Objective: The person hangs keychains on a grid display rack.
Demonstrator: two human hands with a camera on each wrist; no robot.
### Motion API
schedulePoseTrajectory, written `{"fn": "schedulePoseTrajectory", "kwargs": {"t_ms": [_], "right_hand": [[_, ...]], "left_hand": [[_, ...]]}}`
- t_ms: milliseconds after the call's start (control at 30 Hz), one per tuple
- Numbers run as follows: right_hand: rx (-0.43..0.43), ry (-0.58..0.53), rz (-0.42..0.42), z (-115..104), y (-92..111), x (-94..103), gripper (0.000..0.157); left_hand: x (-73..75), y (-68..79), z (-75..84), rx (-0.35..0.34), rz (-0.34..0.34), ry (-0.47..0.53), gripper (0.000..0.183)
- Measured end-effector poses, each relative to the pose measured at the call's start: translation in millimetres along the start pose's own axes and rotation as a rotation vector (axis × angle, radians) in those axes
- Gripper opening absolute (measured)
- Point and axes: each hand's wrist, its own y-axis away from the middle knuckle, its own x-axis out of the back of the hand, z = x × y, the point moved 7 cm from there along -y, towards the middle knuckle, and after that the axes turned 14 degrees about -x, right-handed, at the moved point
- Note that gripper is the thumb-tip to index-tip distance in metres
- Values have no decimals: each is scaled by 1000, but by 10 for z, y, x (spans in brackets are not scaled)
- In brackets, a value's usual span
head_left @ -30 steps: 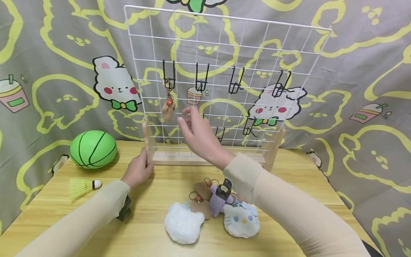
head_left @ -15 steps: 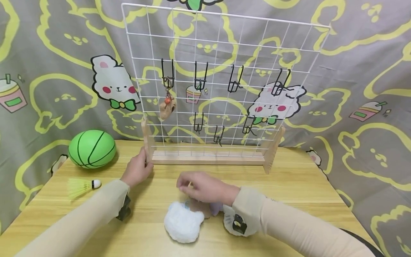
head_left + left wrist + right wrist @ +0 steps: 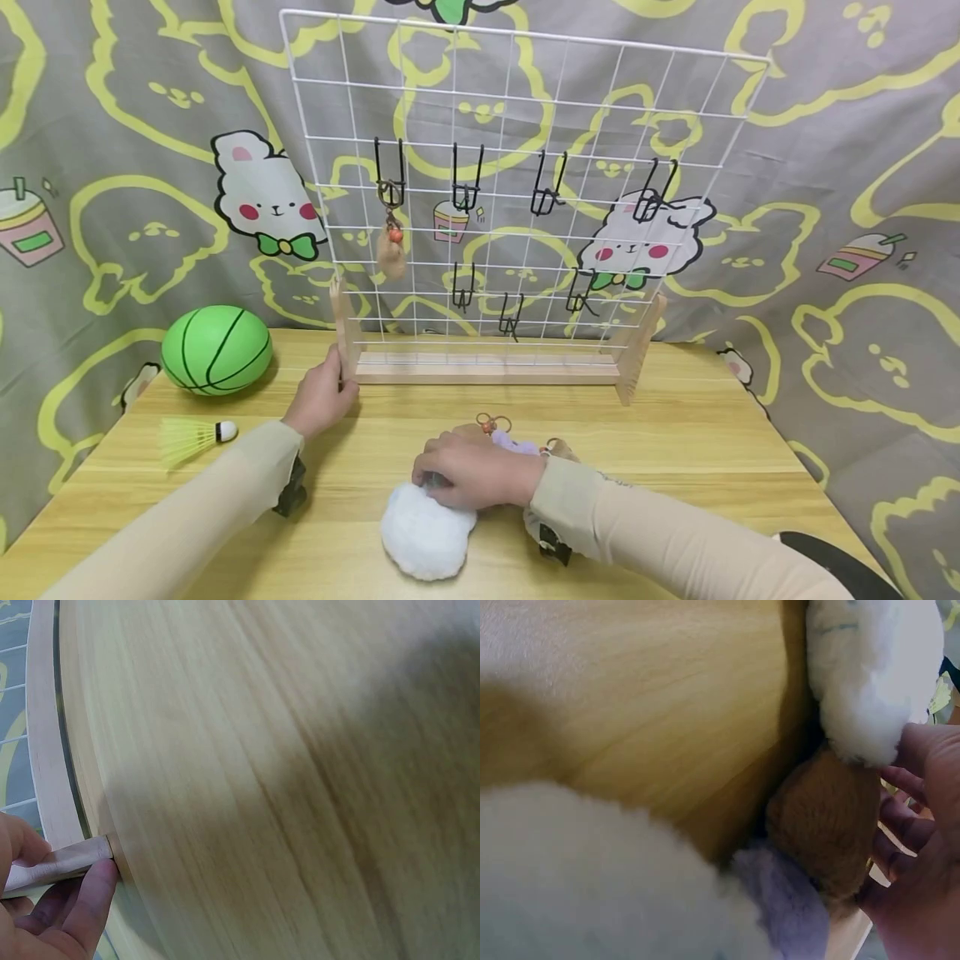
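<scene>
My left hand (image 3: 324, 393) grips the foot of the wooden side support (image 3: 64, 864) of a white wire grid rack (image 3: 480, 369), with the thumb and fingers on either side of the wood. Low over the table, my right hand (image 3: 480, 471) curls its fingers at the ring end of a white plush keychain (image 3: 426, 537). Its thumb lies against the white fur in the right wrist view. Beside those fingers lie a brown plush keychain (image 3: 825, 821) and a purple one (image 3: 784, 900). Another brown plush keychain (image 3: 391, 252) hangs from the rack's upper left hook.
Several black hooks (image 3: 547, 200) are fixed on the grid in two rows. A green ball (image 3: 217, 350) and a yellow shuttlecock (image 3: 191, 440) stand on the left of the table. A patterned curtain (image 3: 840, 167) hangs behind the rack.
My right hand has come down from the hanging brown keychain to the white plush keychain, which has shifted slightly. The hanging keychain has turned. My left hand keeps its grip on the support.
</scene>
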Motion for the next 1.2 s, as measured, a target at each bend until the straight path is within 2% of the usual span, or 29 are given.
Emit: {"fn": "schedulePoseTrajectory", "kwargs": {"t_ms": [167,533,800,1200], "right_hand": [[-24,70,11,-11,-8,-9,19],[-28,95,14,-50,-9,-56,2],[-25,76,-11,-18,-10,-46,4],[-59,68,-95,35,-18,0,21]], "left_hand": [[-1,-2,-9,6,-2,0,47],[0,-6,-5,1,-4,2,44],[1,-11,-11,4,-2,8,46],[-5,-13,-35,11,-6,2,43]]}}
